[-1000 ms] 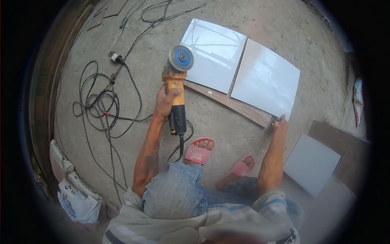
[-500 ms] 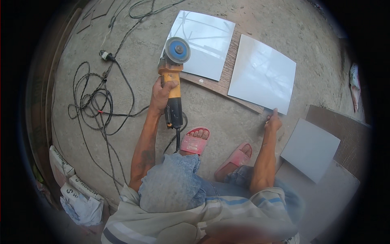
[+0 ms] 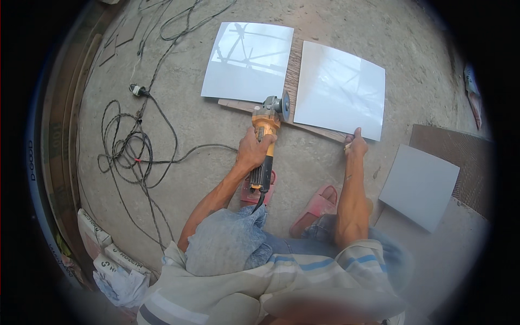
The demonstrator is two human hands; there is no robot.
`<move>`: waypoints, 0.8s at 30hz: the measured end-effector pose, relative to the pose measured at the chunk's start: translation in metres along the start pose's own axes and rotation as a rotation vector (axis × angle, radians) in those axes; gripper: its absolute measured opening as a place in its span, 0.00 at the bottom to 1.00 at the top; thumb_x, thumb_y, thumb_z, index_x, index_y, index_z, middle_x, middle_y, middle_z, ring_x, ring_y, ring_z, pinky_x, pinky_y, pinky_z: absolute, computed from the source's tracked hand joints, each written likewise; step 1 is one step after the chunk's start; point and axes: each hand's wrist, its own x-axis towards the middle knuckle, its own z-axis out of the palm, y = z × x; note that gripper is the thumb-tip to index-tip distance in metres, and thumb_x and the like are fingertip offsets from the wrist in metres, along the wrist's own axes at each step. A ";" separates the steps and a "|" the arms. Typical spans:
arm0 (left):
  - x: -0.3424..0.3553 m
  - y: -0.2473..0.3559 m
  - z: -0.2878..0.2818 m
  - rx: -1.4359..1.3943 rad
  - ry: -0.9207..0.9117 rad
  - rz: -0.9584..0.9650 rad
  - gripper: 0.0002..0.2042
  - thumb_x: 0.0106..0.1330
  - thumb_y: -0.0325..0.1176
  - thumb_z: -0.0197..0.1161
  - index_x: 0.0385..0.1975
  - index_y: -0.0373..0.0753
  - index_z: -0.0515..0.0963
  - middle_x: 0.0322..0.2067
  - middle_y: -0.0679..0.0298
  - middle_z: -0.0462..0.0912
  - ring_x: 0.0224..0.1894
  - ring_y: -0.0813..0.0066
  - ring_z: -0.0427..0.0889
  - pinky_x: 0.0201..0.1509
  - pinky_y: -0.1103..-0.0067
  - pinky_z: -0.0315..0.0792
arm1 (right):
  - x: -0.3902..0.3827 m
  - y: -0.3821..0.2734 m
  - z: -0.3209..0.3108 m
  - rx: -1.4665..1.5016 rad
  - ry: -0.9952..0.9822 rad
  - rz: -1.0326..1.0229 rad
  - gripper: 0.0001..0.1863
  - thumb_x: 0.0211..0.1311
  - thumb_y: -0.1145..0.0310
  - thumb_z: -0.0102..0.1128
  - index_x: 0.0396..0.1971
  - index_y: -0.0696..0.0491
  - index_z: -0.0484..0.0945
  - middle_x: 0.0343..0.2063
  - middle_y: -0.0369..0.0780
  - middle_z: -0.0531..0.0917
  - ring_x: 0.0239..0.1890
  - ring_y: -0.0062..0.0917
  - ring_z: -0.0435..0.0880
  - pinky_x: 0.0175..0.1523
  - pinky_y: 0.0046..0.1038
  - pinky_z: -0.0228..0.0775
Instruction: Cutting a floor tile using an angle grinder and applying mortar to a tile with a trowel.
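Note:
My left hand (image 3: 254, 147) grips a yellow-and-black angle grinder (image 3: 265, 119). The grinder's cutting disc (image 3: 284, 105) is turned edge-on, at the gap between two glossy white tiles, a left one (image 3: 244, 62) and a right one (image 3: 339, 89). Both tiles lie over a wood-patterned board (image 3: 238, 106) on the concrete. My right hand (image 3: 356, 143) is at the near corner of the right tile, fingers closed around a small yellowish object (image 3: 348, 147) too small to name. Whether the disc touches anything is unclear.
Tangled cables (image 3: 135, 146) with a plug (image 3: 137, 90) lie left. Stacked bags (image 3: 111, 254) and planks (image 3: 62, 162) line the left edge. More tiles (image 3: 418, 188) lie at the right. My feet in pink sandals (image 3: 314, 211) are below the board.
The grinder has moved down and rightward, its disc now turned edge-on. The gap between the tiles has widened since a second ago. My right hand has shifted up and left in view.

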 end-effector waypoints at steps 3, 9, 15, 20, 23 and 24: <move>0.001 -0.002 0.003 0.048 -0.004 0.000 0.31 0.53 0.52 0.60 0.40 0.25 0.67 0.32 0.45 0.77 0.32 0.58 0.79 0.35 0.69 0.73 | 0.001 0.001 0.001 0.003 -0.010 -0.004 0.17 0.62 0.62 0.61 0.30 0.64 0.73 0.19 0.41 0.78 0.14 0.20 0.70 0.17 0.20 0.64; 0.003 0.007 0.008 0.071 -0.016 0.007 0.31 0.53 0.53 0.60 0.40 0.25 0.67 0.32 0.43 0.77 0.32 0.56 0.80 0.35 0.68 0.73 | 0.008 0.006 -0.006 0.007 -0.056 -0.023 0.18 0.61 0.60 0.62 0.30 0.64 0.74 0.18 0.42 0.78 0.13 0.19 0.71 0.17 0.20 0.63; 0.005 0.013 0.012 0.131 -0.036 0.006 0.32 0.53 0.54 0.60 0.41 0.25 0.66 0.33 0.41 0.77 0.34 0.53 0.80 0.37 0.66 0.73 | 0.010 0.008 -0.006 -0.052 -0.023 -0.035 0.18 0.61 0.60 0.62 0.29 0.62 0.75 0.18 0.41 0.79 0.14 0.19 0.71 0.18 0.20 0.64; 0.007 0.015 0.012 0.150 -0.044 0.014 0.34 0.53 0.54 0.59 0.43 0.23 0.64 0.33 0.39 0.77 0.35 0.51 0.81 0.38 0.66 0.73 | 0.009 0.008 -0.005 -0.092 -0.022 -0.053 0.18 0.61 0.58 0.62 0.28 0.62 0.76 0.18 0.40 0.79 0.14 0.18 0.71 0.18 0.21 0.64; 0.004 0.022 0.011 0.158 -0.051 0.011 0.34 0.54 0.53 0.59 0.43 0.22 0.64 0.33 0.39 0.77 0.35 0.50 0.81 0.38 0.66 0.73 | 0.007 0.008 -0.004 -0.087 -0.017 -0.048 0.18 0.61 0.58 0.62 0.27 0.61 0.76 0.18 0.40 0.79 0.14 0.18 0.71 0.18 0.21 0.64; 0.002 0.024 0.011 0.163 -0.054 0.012 0.34 0.54 0.53 0.59 0.44 0.22 0.64 0.33 0.38 0.77 0.35 0.49 0.81 0.39 0.66 0.74 | 0.008 0.008 -0.004 -0.078 -0.014 -0.042 0.18 0.61 0.58 0.62 0.27 0.61 0.76 0.18 0.40 0.79 0.14 0.18 0.71 0.17 0.21 0.64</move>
